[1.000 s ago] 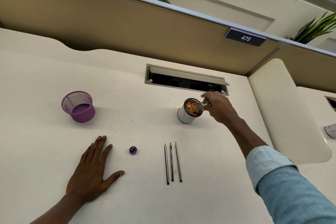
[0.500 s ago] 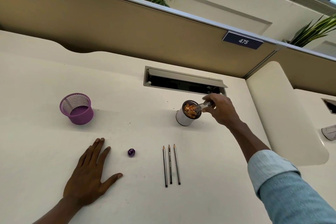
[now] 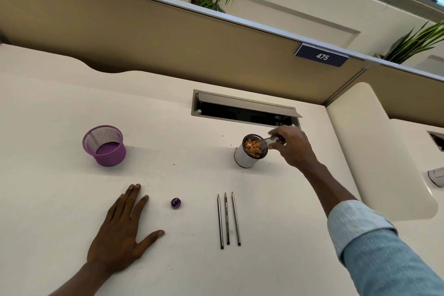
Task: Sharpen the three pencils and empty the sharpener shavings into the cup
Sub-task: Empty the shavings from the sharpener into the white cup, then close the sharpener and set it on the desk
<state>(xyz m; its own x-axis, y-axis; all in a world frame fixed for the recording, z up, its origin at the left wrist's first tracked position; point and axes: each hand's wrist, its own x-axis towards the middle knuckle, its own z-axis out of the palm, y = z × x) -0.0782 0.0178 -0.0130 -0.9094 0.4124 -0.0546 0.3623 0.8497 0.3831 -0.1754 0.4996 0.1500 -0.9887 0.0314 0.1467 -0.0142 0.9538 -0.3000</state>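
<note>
I read one sign through the head camera: "475", white on a dark nameplate (image 3: 322, 56) fixed to the tan partition (image 3: 144, 38) behind the desk (image 3: 60, 199). Print on the middle pencil is too small for me to make out. The white cup (image 3: 245, 160), dark-rimmed, stands near the open cable hatch (image 3: 245, 110) and holds orange and tan shavings (image 3: 254, 147). The right hand (image 3: 292, 146) curls its fingers round the clear sharpener casing (image 3: 274, 140), tipped with its mouth at the cup's rim. The three pencils (image 3: 227, 218) lie side by side on the desk, points toward the partition, with the purple sharpener core (image 3: 176, 203) to their left. The left hand (image 3: 122, 228) rests flat on the desk, fingers straight, thumb spread, holding nothing. A purple mesh pot (image 3: 104, 145) stands well to the left of the cup.
</note>
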